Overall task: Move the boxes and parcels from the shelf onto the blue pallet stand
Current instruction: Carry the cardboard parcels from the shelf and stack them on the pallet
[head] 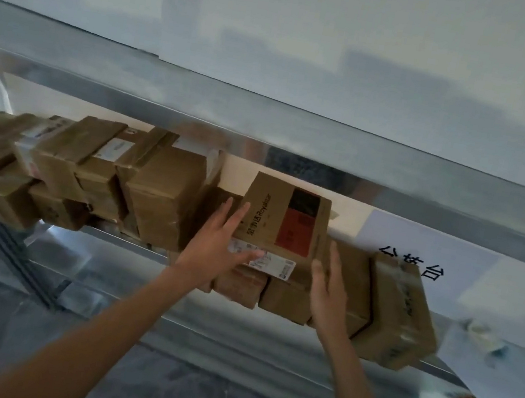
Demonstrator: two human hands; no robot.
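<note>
In the middle of the frame I see the Royalstar box (283, 223) sitting on top of other cartons on the shelf (300, 128), between my two hands. My left hand (219, 243) lies flat against its left side with straight, spread fingers, the tips over a white shipping label (273, 262) on the near edge. My right hand (329, 290) is released too, fingers straight, just beside the box's lower right corner; I cannot tell whether it touches. The box is plain brown corrugated cardboard, rectangular, printed with a black square above a red one and dark lettering along its length. Beneath it lie more brown cartons, and a taller taped box (399, 308) leans at the right. At centre left, a tight row of tape-wrapped parcels (85, 169) fills the shelf, glossy where the tape catches light. The shelf frame is dull grey metal. A white sign (425, 257) with dark characters hangs at right.
</note>
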